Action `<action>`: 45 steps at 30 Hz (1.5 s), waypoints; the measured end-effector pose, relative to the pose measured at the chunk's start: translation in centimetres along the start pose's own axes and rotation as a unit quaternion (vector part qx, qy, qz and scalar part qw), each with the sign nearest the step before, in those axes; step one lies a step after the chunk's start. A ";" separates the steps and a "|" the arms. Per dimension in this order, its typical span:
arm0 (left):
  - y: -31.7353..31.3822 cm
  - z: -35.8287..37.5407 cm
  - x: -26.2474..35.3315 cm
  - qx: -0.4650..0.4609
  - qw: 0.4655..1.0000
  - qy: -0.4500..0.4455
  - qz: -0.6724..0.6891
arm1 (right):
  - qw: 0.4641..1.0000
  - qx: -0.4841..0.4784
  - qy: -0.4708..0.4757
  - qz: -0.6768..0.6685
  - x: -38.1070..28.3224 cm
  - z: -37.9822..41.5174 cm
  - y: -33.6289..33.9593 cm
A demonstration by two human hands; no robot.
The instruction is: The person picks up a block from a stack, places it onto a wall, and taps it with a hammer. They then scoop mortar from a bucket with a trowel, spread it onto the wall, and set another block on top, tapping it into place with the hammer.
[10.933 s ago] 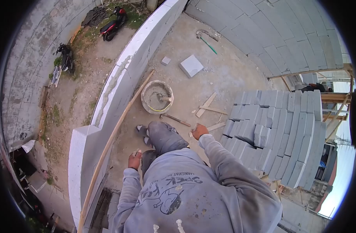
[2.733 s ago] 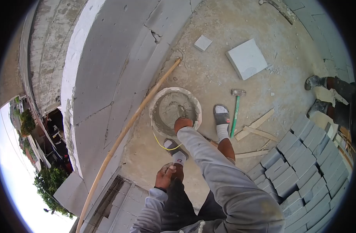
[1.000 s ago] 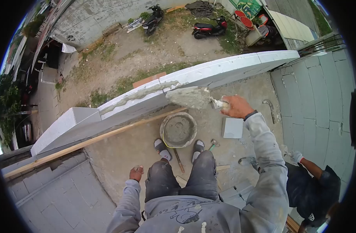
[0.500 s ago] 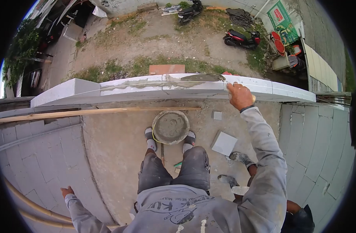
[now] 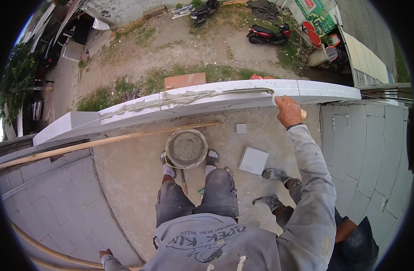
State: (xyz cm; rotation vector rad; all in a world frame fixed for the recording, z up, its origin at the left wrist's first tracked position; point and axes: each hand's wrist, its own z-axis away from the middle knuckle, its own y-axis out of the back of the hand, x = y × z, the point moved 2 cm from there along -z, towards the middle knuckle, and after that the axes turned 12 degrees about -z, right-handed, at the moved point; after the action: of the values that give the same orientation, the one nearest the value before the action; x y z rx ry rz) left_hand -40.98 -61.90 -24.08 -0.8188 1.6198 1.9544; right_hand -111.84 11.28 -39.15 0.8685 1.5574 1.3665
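My right hand (image 5: 289, 111) is closed round the wooden handle of a trowel (image 5: 250, 91), its blade edge-on along the top of the white block wall (image 5: 225, 100). Grey mortar (image 5: 177, 97) lies on the blocks left of the blade, and a taut string runs along the wall top. At the lower left, my left hand (image 5: 106, 254) is beside the bamboo poles (image 5: 49, 248); its fingers look apart with nothing in them. A round bucket of wet mortar (image 5: 186, 148) stands on the floor between my feet.
A long wooden batten (image 5: 112, 140) lies left of the bucket. A square block (image 5: 253, 160) and a smaller piece (image 5: 241, 128) are on the floor. Another person's legs (image 5: 283, 180) are close on my right. Beyond the wall, motorbikes (image 5: 270, 35) stand in the yard.
My right hand and the trowel have moved right along the wall top. My left hand has shifted down and right in view. The view has turned slightly, and more of the other person shows.
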 end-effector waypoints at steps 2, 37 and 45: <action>0.7 1.5 2.3 -0.013 1.000 -0.011 -0.007 | 1.000 -0.018 -0.003 0.006 -0.2 -0.5 0.0; -1.9 -28.0 28.4 -0.248 0.816 -0.327 0.407 | 0.496 -0.246 -0.425 -0.716 -57.3 -3.7 -8.3; 0.3 -27.2 30.9 -0.262 0.792 -0.381 0.400 | 0.583 -0.243 -0.337 -0.698 -62.8 -5.1 -5.9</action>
State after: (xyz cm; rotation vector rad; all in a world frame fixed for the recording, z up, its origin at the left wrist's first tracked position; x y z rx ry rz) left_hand -59.15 -89.22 -48.94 0.6377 0.9478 2.8230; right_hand -92.25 -48.78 -34.88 -0.3135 0.6725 0.1074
